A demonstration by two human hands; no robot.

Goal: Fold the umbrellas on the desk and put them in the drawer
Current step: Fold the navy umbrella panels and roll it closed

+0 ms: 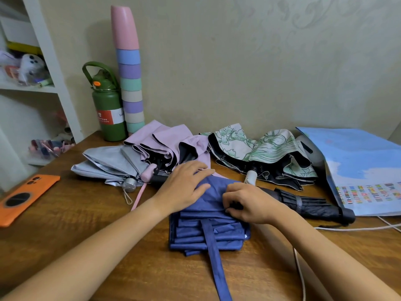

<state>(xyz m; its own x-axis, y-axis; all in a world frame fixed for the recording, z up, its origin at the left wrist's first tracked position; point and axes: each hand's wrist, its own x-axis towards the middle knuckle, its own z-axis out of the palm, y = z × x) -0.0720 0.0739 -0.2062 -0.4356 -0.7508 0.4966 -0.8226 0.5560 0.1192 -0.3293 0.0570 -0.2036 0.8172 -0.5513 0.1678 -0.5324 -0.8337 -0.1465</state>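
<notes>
A blue umbrella (208,231) lies in flat pleats at the desk's middle, its strap trailing toward me. My left hand (184,187) rests flat on its upper cloth, fingers spread. My right hand (249,203) pinches a fold of the blue cloth at its right side. Behind lie a grey umbrella (108,161), a pink umbrella (165,140) and a white umbrella with green flowers (260,148), all loosely collapsed. A black umbrella (312,205) lies rolled and strapped at the right. No drawer is in view.
An orange phone (23,196) lies at the left desk edge. A green bottle (108,109) and a tall stack of pastel cups (130,72) stand at the back wall. A blue poster (364,168) and white cables (347,229) lie right. White shelves (43,61) stand at the left.
</notes>
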